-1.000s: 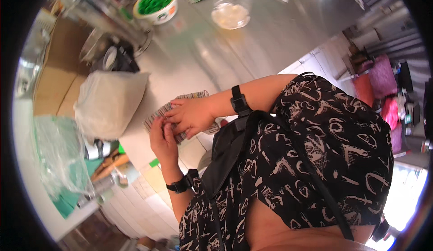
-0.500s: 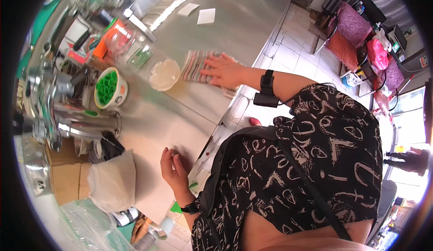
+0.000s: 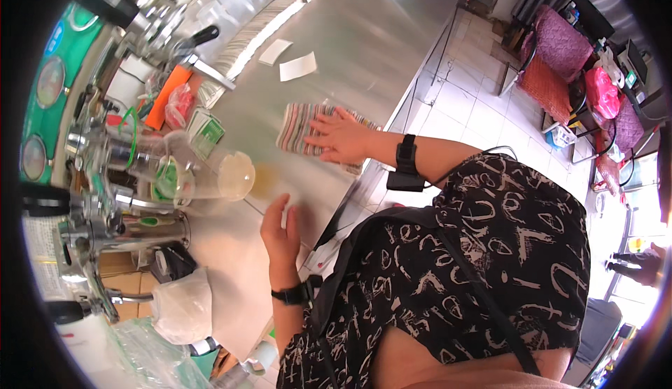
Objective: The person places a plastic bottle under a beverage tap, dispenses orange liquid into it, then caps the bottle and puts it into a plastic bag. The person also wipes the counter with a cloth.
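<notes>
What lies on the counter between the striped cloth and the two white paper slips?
Nothing: in the head view, bare steel counter separates the striped cloth, under the right hand, from the white paper slips.

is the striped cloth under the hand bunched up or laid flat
Laid flat. The striped cloth lies spread on the steel counter, its stripes running straight, with the right hand pressed palm-down on it.

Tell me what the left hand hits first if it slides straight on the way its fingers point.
The left hand lies flat on the steel counter, fingers pointing toward the clear plastic cup lying on its side just ahead. That cup would probably be met first, though depth is hard to judge.
</notes>
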{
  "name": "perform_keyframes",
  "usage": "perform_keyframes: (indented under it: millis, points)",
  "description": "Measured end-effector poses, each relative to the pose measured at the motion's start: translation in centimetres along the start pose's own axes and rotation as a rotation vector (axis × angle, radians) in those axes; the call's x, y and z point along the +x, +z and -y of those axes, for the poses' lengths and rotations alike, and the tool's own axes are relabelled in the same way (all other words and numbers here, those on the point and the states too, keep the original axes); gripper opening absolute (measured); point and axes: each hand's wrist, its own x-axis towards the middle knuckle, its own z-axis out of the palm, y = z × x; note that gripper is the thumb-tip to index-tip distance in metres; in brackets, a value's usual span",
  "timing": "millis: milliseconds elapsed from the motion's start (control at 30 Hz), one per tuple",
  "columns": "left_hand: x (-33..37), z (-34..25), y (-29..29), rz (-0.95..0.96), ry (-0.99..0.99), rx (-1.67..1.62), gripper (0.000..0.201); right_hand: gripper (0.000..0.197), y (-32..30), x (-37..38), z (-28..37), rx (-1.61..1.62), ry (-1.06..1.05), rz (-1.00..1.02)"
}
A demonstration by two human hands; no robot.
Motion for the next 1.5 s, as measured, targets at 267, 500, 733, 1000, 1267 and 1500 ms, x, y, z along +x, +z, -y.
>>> perform_keyframes:
  millis: [267,500,733,1000,1267,1500]
  points:
    - [21.2,2.7,13.3,0.029,0.119,0.229,0.047,0.056,-2.5,-4.2,-7.0,0.116,0.049,-0.061]
    - [30.5,6.1,20.4,0.233,0.134,0.579,0.031,0.057,-7.8,-4.0,-19.1,-0.007,0.482,-0.059]
    - [29.6,7.2,18.5,0.105,0.313,0.343,0.025,0.058,-8.6,-3.3,-22.9,-0.024,0.618,-0.210]
    - [28.7,7.1,17.6,0.201,0.233,0.543,0.029,0.059,-8.1,-3.4,-23.3,-0.058,0.595,-0.236]
    - [37.3,11.1,16.3,-0.330,-0.277,-0.342,0.023,0.058,-8.1,-3.2,-23.6,-0.045,0.619,-0.233]
    - [33.6,9.6,17.4,-0.203,-0.320,0.127,0.045,0.058,-7.9,-3.0,-24.4,-0.100,0.612,-0.178]
